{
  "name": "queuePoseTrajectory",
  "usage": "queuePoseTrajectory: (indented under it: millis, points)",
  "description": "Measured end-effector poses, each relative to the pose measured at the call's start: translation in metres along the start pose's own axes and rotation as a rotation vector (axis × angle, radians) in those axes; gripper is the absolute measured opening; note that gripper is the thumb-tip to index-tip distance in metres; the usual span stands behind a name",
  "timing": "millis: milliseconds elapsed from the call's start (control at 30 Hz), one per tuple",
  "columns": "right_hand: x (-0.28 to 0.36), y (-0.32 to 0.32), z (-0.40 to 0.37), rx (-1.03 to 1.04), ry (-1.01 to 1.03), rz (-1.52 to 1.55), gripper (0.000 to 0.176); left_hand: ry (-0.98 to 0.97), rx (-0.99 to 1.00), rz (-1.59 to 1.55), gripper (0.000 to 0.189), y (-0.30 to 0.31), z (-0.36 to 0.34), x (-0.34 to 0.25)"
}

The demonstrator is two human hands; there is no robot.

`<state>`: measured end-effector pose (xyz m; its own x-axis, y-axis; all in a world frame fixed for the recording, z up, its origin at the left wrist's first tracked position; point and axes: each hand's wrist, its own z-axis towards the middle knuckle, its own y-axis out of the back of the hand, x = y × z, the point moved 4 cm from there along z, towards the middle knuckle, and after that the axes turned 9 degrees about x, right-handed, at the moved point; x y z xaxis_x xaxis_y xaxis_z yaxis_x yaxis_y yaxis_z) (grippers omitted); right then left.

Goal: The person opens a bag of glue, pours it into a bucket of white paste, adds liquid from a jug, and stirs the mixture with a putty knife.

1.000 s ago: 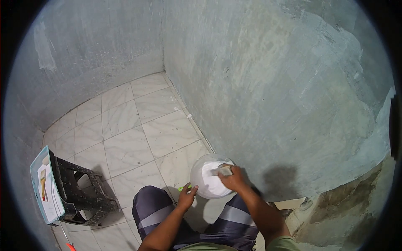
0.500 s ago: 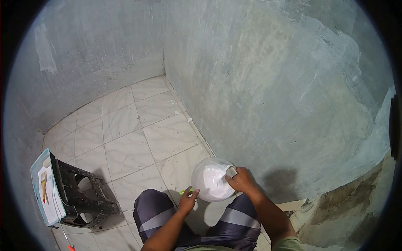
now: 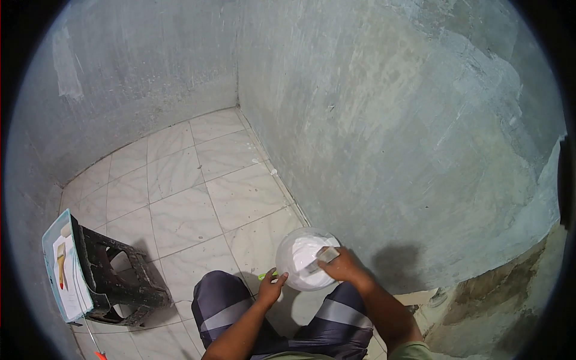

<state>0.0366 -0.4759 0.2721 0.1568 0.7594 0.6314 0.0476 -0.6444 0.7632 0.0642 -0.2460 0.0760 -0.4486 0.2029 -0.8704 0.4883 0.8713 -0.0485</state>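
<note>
A round translucent bowl [image 3: 288,277] of thick white paste [image 3: 305,247] sits low between my knees. My right hand [image 3: 343,265] grips a small flat scraper [image 3: 327,255], its blade over the paste inside the bowl. At the bowl's left edge is my left hand [image 3: 272,288], fingers and thumb against the rim. A bit of something bright green [image 3: 261,276] shows beside the left fingers; whether the hand holds it is hard to make out.
On the left, a black stool [image 3: 123,273] carries a light blue tray [image 3: 49,252] with a paintbrush [image 3: 61,264] and a wire-handled tool with a red end [image 3: 101,355]. Grey plastered walls [image 3: 384,120] meet the tiled floor [image 3: 186,216].
My right hand has shifted slightly left and down, and the scraper has moved from the bowl's right edge further in over the paste. The left hand has barely moved.
</note>
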Motion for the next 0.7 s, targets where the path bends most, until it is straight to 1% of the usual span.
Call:
queuePoseTrajectory:
  millis: [33, 100, 133, 200, 233, 267, 300, 333, 367, 400, 467, 500, 533, 600, 633, 700]
  points:
    - [-0.003, 0.002, 0.002, 0.003, -0.004, 0.000, 0.021, 0.004, 0.002, -0.001, 0.085, 0.000, -0.002, -0.001]
    - [-0.010, 0.016, 0.009, -0.047, -0.186, -0.133, 0.025, 0.013, -0.002, -0.032, 0.084, -0.001, -0.005, -0.005]
    - [-0.003, 0.014, 0.007, -0.048, -0.190, -0.132, 0.025, 0.014, 0.002, -0.030, 0.084, -0.001, -0.003, 0.000]
    - [0.016, 0.003, 0.007, -0.027, -0.132, 0.220, 0.035, -0.009, 0.030, -0.003, 0.083, 0.001, 0.004, 0.007]
    - [0.009, -0.011, 0.009, -0.075, 0.030, 0.046, 0.039, -0.009, 0.029, 0.000, 0.083, 0.002, 0.003, 0.002]
    - [-0.010, -0.017, 0.011, -0.075, 0.030, 0.049, 0.039, -0.006, 0.032, -0.003, 0.083, 0.001, 0.001, -0.001]
    - [-0.026, -0.016, 0.010, -0.086, 0.024, -0.059, 0.036, -0.001, 0.037, -0.006, 0.083, 0.001, -0.002, -0.002]
    - [-0.024, -0.008, 0.008, -0.096, 0.018, -0.168, 0.033, 0.001, 0.038, -0.006, 0.083, 0.002, -0.002, -0.001]
    - [-0.029, 0.002, 0.009, -0.041, -0.116, -0.233, 0.033, -0.003, 0.038, -0.008, 0.083, 0.001, -0.001, 0.000]
    - [-0.019, 0.006, 0.008, -0.042, -0.118, -0.233, 0.033, -0.009, 0.040, -0.009, 0.083, 0.001, 0.000, 0.000]
    - [0.000, 0.006, 0.011, -0.161, -0.054, 0.111, 0.032, -0.014, 0.035, -0.005, 0.083, 0.000, 0.004, 0.002]
    - [-0.006, -0.009, 0.015, -0.096, -0.028, 0.115, 0.030, -0.014, 0.028, 0.004, 0.083, 0.001, 0.004, 0.005]
    - [0.015, -0.003, 0.007, -0.043, 0.006, -0.002, 0.031, -0.010, 0.027, 0.007, 0.083, 0.002, 0.004, 0.007]
    - [-0.008, -0.009, 0.007, -0.060, -0.042, -0.193, 0.027, -0.018, 0.024, 0.018, 0.082, 0.001, 0.006, 0.008]
    - [-0.003, -0.002, 0.010, -0.059, -0.044, -0.194, 0.027, -0.016, 0.026, 0.017, 0.082, 0.001, 0.004, 0.005]
    - [0.001, 0.018, 0.015, -0.113, -0.201, 0.024, 0.034, -0.014, 0.029, -0.005, 0.082, 0.000, 0.000, 0.000]
